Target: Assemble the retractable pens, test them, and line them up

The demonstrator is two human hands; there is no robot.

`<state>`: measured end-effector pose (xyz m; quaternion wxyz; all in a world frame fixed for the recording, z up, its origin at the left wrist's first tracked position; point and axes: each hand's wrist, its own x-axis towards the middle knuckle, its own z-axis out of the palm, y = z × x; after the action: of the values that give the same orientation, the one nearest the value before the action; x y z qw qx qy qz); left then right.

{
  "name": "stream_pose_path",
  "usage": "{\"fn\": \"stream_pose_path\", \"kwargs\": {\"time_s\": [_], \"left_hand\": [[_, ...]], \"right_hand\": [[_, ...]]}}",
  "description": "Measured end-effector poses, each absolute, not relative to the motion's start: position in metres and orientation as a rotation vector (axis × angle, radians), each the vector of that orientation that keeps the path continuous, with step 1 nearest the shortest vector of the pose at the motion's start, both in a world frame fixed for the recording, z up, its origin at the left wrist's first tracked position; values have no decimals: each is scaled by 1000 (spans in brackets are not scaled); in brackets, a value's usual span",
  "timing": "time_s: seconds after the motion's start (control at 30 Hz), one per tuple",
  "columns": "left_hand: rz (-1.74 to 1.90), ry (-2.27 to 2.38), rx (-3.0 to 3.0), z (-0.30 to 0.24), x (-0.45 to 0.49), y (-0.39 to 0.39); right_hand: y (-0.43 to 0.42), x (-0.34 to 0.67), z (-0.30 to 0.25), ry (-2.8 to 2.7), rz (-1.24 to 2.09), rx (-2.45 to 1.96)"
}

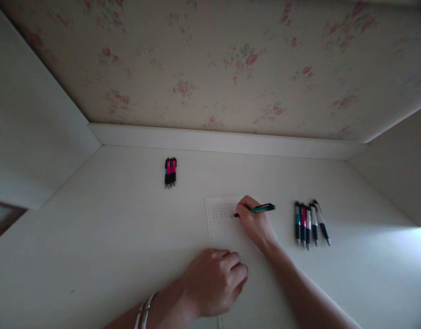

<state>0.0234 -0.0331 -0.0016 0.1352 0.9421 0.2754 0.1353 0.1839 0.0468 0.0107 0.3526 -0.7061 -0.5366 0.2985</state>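
My right hand (254,223) is closed around a teal pen (261,209), whose tip touches a white sheet of paper (221,214) lying on the white desk (111,237). My left hand (213,282) rests on the lower part of the sheet with its fingers curled in; nothing shows inside them. Bangles circle my left wrist.
Several pens (310,223), teal, pink and white, lie side by side right of the sheet. Two or three pink pens (170,172) lie together at the back left. A floral wall (231,64) rises behind the desk, with plain walls on both sides.
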Motion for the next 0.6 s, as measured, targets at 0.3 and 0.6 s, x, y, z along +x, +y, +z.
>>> {"fn": "stream_pose_path", "kwargs": {"time_s": [0.3,0.6], "left_hand": [[374,829,2725,0,24,-33],[386,813,2727,6,24,-30]], "right_hand": [[45,185,9,-1382,765,-1795],[45,187,4,-1277,756,-1719]]}}
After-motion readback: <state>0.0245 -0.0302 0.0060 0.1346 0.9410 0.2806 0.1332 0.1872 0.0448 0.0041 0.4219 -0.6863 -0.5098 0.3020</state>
